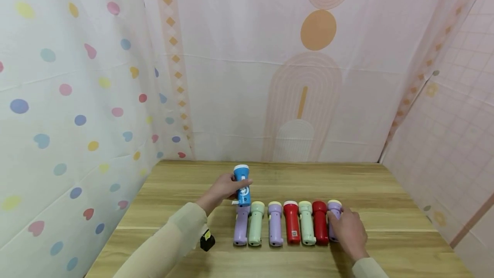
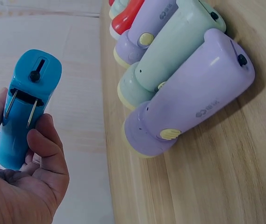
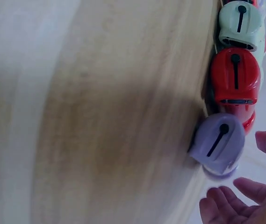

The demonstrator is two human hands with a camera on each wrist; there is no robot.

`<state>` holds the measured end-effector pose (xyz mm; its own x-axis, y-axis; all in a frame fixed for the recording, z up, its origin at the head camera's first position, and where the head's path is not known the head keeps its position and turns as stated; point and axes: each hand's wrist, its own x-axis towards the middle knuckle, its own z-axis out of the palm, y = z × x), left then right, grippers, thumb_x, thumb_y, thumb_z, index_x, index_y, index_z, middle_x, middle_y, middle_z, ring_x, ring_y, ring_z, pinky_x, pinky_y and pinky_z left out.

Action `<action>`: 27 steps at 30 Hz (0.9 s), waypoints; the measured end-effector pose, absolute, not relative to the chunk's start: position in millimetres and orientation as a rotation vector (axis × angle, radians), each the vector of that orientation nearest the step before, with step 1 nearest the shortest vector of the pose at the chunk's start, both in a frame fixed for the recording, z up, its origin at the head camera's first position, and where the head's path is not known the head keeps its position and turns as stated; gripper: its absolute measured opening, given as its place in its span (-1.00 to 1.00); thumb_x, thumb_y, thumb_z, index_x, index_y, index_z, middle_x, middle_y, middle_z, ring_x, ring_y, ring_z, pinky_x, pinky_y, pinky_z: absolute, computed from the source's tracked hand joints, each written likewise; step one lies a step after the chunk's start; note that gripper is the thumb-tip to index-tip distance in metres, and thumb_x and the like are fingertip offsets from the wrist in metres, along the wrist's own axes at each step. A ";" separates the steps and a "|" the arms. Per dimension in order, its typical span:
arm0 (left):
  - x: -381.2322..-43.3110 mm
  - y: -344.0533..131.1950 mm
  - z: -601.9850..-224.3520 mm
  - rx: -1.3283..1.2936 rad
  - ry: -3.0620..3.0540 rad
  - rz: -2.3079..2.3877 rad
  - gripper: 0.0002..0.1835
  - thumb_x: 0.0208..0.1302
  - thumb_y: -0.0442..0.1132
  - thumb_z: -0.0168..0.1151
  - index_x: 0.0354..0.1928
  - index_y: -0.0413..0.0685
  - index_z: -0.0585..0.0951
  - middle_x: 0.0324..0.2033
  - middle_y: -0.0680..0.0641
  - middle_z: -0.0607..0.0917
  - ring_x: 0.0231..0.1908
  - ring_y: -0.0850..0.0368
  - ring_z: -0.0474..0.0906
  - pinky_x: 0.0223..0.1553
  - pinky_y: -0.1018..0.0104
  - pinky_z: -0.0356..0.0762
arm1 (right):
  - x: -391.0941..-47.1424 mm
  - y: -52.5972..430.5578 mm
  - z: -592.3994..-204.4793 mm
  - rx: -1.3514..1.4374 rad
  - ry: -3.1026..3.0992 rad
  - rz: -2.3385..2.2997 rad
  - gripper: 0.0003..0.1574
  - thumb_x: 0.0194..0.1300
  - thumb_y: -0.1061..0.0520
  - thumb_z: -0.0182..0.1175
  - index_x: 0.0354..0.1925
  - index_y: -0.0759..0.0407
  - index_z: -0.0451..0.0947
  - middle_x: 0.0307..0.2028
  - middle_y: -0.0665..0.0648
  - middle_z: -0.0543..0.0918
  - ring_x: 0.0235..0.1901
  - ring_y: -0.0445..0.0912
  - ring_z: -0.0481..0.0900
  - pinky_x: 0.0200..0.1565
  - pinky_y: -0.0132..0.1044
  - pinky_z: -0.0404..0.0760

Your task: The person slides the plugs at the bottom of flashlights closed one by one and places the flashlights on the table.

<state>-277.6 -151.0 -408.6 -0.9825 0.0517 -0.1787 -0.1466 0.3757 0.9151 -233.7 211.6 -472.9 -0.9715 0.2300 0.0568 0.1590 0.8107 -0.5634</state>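
In the head view my left hand (image 1: 224, 187) holds a blue flashlight (image 1: 242, 183) with a white head end, raised just behind the left end of a row of flashlights. The left wrist view shows fingers curled round its body, and two metal plug prongs (image 2: 32, 114) folded out near its tail. My right hand (image 1: 350, 231) is beside the rightmost purple flashlight (image 1: 334, 207). The right wrist view shows that hand's loosely bent fingers (image 3: 256, 189) next to the purple flashlight (image 3: 220, 140), with a gap between them.
Left to right, the row has a purple flashlight (image 1: 241, 226), green flashlight (image 1: 256, 224), purple flashlight (image 1: 275, 224), red flashlight (image 1: 291, 222), green flashlight (image 1: 306, 223) and red flashlight (image 1: 320, 222). They lie on a wooden table (image 1: 185, 179). Patterned curtains (image 1: 231, 106) hang behind it.
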 end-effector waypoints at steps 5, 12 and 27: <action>-277.9 -147.6 -408.6 -0.083 2.451 1.653 -0.40 0.21 0.13 0.39 -0.02 -0.30 0.55 -0.29 -0.15 0.68 -0.37 0.06 0.64 -0.37 0.26 0.61 | -231.7 197.9 -466.9 -0.291 -2.777 0.911 -0.25 0.37 -0.14 0.16 0.21 0.46 0.41 0.05 0.60 0.45 0.00 0.43 0.48 -0.19 0.30 0.51; -279.5 -141.9 -408.2 -0.070 2.442 1.634 -0.39 0.20 0.15 0.39 -0.02 -0.29 0.55 -0.29 -0.15 0.68 -0.37 0.06 0.63 -0.36 0.24 0.61 | -230.1 169.2 -456.3 -0.156 -2.715 0.954 -0.32 0.36 -0.08 0.21 0.17 0.45 0.47 0.06 0.53 0.50 0.02 0.36 0.51 -0.09 0.29 0.51; -281.0 -134.0 -408.7 -0.043 2.424 1.637 -0.43 0.21 0.15 0.39 -0.08 -0.25 0.55 -0.33 -0.13 0.68 -0.41 0.09 0.60 -0.39 0.27 0.58 | -228.5 106.0 -452.0 0.227 -2.657 1.053 -0.44 0.38 -0.12 0.24 0.14 0.25 0.57 0.01 0.24 0.62 -0.05 0.10 0.61 -0.02 0.05 0.57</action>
<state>-281.0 -134.0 -408.7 -0.9764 0.0957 -0.1938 -0.1440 0.3806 0.9134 -228.5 106.0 -452.0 -0.9503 -0.0443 0.3081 -0.2434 0.7229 -0.6467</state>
